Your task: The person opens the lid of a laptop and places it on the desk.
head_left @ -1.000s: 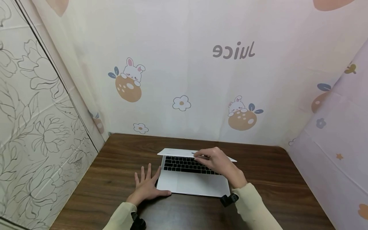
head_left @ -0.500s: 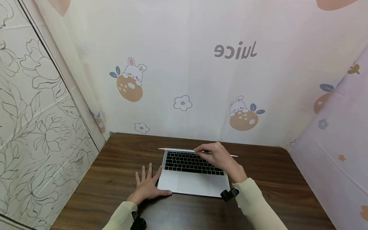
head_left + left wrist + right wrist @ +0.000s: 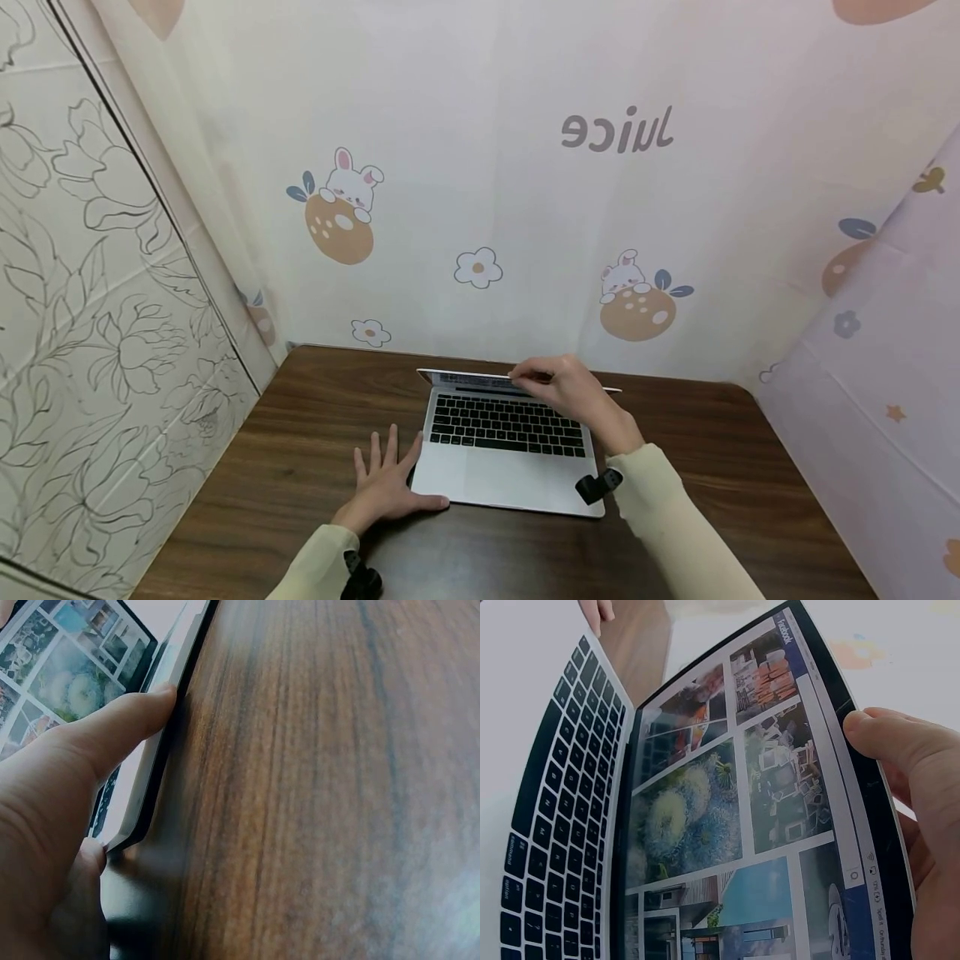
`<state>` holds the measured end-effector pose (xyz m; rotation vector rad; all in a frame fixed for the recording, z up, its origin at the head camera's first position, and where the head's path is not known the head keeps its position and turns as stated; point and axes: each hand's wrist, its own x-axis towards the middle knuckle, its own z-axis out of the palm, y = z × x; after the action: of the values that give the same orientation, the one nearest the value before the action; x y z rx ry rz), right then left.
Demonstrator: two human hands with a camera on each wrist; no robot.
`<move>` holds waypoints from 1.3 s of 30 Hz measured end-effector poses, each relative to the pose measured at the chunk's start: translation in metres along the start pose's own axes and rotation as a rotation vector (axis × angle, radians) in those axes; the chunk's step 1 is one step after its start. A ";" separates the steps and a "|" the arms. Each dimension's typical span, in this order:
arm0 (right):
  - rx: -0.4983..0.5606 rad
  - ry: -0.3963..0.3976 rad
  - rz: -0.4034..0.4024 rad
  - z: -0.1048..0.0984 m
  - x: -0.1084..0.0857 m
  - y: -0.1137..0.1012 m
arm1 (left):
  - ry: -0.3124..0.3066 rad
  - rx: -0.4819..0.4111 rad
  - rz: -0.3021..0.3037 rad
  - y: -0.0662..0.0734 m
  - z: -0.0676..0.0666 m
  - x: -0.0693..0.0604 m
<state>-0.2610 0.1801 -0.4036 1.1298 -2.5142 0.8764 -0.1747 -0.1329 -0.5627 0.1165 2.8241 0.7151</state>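
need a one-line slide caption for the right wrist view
Right hand pinching the edge of a laptop screen that shows photo tiles, with the keyboard at picture left.

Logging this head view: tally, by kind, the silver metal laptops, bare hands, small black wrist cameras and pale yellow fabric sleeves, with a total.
Silver metal laptop with black keys: 1
Bare hands, left hand and right hand: 2
Small black wrist cameras: 2
Pale yellow fabric sleeves: 2
Total: 7
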 end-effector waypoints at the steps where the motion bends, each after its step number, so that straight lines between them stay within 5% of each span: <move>1: -0.002 0.000 0.001 -0.001 0.002 0.001 | 0.000 0.005 -0.002 0.000 0.000 0.000; 23: 0.012 0.015 0.044 -0.010 0.034 0.016 | 0.020 -0.006 0.001 -0.003 -0.003 0.002; 39: -0.134 0.088 0.115 -0.008 0.048 0.029 | -0.002 -0.004 -0.015 0.001 0.000 0.001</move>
<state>-0.3146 0.1712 -0.3879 0.8942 -2.5435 0.7542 -0.1756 -0.1319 -0.5620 0.0958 2.8182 0.7164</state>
